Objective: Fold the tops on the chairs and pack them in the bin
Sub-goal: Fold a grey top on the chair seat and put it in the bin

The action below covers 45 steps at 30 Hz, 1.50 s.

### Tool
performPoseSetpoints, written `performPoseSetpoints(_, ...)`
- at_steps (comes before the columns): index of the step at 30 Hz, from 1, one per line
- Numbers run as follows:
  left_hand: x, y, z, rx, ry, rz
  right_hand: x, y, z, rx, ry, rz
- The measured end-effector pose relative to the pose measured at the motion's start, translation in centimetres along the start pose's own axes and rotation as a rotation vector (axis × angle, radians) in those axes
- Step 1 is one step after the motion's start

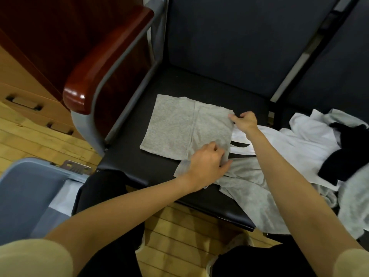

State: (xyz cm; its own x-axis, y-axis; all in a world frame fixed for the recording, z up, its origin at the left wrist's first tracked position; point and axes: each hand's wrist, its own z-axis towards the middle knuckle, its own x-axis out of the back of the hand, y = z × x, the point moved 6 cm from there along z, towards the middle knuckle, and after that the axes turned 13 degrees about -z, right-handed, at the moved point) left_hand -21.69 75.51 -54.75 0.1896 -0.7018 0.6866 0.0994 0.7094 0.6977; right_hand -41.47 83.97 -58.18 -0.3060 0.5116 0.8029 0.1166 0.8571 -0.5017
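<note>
A wooden drawer unit (30,92) with dark handles stands on the plank floor (179,232).

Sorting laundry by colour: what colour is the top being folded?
Heather grey, the folded top on the chair seat; the head view shows it.

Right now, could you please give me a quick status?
Both hands, left and right, gripping grey top, half folded on seat. White top alongside. Bin left.
</note>
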Motion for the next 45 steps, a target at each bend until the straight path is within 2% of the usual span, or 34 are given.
performPoseSetpoints(5,-1.5,0.1,1.1,0.159,-0.131,0.219,-1.0,-0.3,-0.4,0.023,-0.116,-0.085)
performPoseSetpoints(8,-1.2,-0.9,1.5,0.255,-0.177,0.157,-1.5,-0.2,0.1,0.019,-0.118,-0.123)
performPoseSetpoints(11,-0.1,-1.3,1.4,0.305,-0.186,0.051,-0.8,-1.3,-0.8,0.001,-0.111,-0.027)
performPoseSetpoints(16,3.2,-2.3,0.2,0.374,-0.007,-0.228,1.7,-5.0,-1.7,0.077,0.034,0.103)
performPoseSetpoints(21,8.4,-4.6,-2.4,0.558,0.241,-0.544,2.1,-11.7,-3.8,0.231,0.157,0.114)
performPoseSetpoints(27,12.9,-9.4,-5.2,0.719,0.386,-0.651,-2.7,-19.8,-5.5,0.323,0.182,0.036)
performPoseSetpoints(34,12.6,-15.5,-8.5,1.074,0.403,-0.81,-9.9,-22.4,-5.4,0.315,0.07,-0.055)
performPoseSetpoints(37,12.5,-15.0,-8.9,1.115,0.452,-0.771,-10.5,-22.0,-4.6,0.367,0.043,-0.211)
performPoseSetpoints(40,11.4,-14.1,-9.5,1.289,0.491,-0.76,-11.0,-20.9,-3.2,0.402,-0.031,-0.473)
performPoseSetpoints(43,9.6,-13.7,-9.5,1.514,0.448,-0.837,-11.7,-19.6,-2.2,0.391,-0.166,-0.472)
performPoseSetpoints(45,9.2,-13.6,-9.1,1.566,0.452,-0.811,-12.0,-19.0,-2.1,0.403,-0.183,-0.465)
